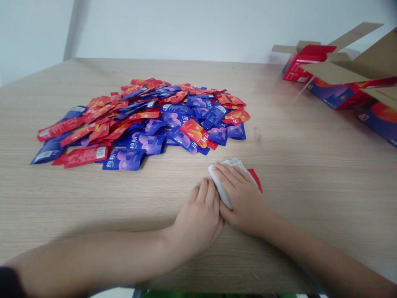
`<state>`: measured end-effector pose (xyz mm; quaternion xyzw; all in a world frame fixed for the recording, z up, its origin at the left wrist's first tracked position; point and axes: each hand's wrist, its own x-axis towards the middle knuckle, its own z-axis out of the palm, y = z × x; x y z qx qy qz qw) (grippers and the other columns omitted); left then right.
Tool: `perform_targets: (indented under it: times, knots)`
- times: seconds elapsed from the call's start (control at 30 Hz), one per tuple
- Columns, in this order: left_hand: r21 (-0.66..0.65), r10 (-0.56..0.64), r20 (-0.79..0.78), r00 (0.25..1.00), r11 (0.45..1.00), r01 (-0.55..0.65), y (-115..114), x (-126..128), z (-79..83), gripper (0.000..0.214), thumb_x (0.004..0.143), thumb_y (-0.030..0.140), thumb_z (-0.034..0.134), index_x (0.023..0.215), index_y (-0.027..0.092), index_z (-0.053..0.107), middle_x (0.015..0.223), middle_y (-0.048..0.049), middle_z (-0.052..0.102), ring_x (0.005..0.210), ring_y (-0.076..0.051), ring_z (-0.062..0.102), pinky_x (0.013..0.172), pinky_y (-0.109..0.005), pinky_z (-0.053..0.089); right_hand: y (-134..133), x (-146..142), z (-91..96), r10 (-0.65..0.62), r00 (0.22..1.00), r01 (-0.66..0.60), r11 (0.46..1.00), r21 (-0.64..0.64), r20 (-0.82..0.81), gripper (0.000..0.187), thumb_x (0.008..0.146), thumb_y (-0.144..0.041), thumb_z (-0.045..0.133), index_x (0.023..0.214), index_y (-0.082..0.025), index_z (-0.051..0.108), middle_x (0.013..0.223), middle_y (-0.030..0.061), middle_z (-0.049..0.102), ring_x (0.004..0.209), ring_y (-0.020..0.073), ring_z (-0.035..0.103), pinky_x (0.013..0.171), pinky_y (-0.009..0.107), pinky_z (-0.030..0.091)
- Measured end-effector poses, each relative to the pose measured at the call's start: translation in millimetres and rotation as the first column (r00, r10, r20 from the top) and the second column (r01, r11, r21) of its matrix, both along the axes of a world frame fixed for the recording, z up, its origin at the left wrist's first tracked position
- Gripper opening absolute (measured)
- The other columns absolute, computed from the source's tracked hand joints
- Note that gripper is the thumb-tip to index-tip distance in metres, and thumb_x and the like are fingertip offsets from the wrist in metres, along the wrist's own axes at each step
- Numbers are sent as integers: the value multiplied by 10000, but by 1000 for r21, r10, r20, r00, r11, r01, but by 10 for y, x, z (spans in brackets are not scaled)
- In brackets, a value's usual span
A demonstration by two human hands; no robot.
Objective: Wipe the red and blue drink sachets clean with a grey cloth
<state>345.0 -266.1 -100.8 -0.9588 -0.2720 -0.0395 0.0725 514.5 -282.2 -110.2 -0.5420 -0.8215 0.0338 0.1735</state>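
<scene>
At the front middle of the table, my right hand [240, 194] is closed over a folded white cloth [221, 186], its layered edges fanning out beyond the fingers. A red corner [255, 179], which looks like part of a sachet, sticks out from under the cloth on the right. My left hand [200, 211] is pressed up against my right hand, its fingers bent and held together; whatever they grip is hidden. Beyond both hands lies a large heap of red and blue-purple sachets [149, 142], printed with flower shapes and white lettering.
Opened cardboard boxes stand at the right: a red one [296, 68] at the back, a red and blue one [328, 93] nearer, and another [376, 120] cut off by the frame. A white wall [186, 29] rises behind the wood-grain table [77, 198].
</scene>
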Motion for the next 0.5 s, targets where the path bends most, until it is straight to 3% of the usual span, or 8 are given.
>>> perform_targets:
  times: [0.33, 0.5]
  knots:
    - [-78, 0, -5, 1000, 997, 0, -4, -13, -28, 552, 932, 330, 424, 1322, -45, 532, 1391, -286, 503, 1312, -400, 471, 1072, -489, 396, 0, 10, -28, 12, 1000, -12, 1000, 22, -17, 664, 803, -295, 517, 1422, -61, 458, 1485, 147, 443, 1380, 271, 372, 1170, 448, 264]
    - [-147, 25, -13, 1000, 989, -27, 12, -20, -52, 586, 932, 342, 419, 1360, -52, 487, 1445, -293, 435, 1370, -406, 395, 1108, -496, 357, 56, 56, -45, 76, 997, -76, 996, 37, 0, 613, 818, -336, 527, 1387, -107, 518, 1490, 171, 427, 1363, 318, 384, 1133, 505, 292]
